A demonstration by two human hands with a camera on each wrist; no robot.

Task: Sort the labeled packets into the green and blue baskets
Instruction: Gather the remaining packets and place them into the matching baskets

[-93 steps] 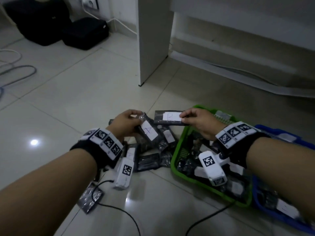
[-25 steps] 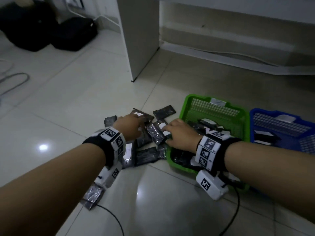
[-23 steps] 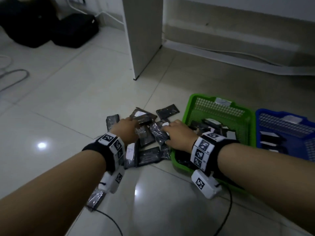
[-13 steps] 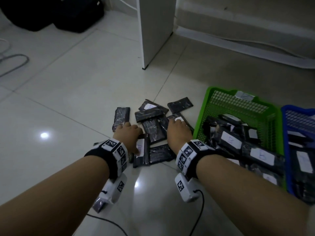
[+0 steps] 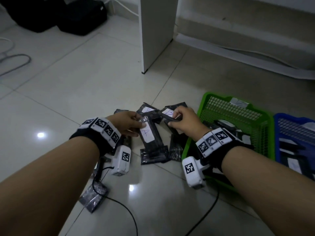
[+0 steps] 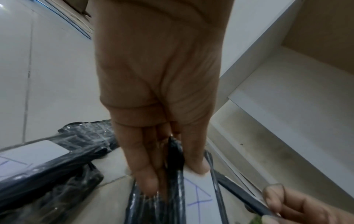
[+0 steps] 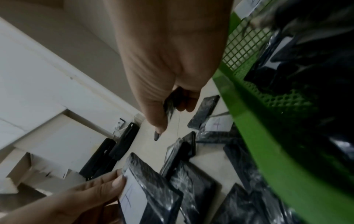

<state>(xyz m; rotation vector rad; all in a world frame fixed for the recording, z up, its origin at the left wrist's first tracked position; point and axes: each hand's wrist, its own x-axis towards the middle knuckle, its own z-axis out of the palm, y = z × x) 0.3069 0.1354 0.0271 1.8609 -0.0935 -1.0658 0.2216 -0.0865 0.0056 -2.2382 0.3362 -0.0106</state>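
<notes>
Both hands pinch packets: left hand point(image 5: 127, 122) "A" packet point(image 5: 150, 135), right hand point(image 5: 185, 122) "B" packet point(image 5: 170, 114).

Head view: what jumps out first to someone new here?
Both hands are lifted over a heap of black packets on the tiled floor: the left hand pinches a packet labeled A, the right hand pinches a packet labeled B. Just right of them sits the green basket, already holding packets, with the blue basket beside it.
</notes>
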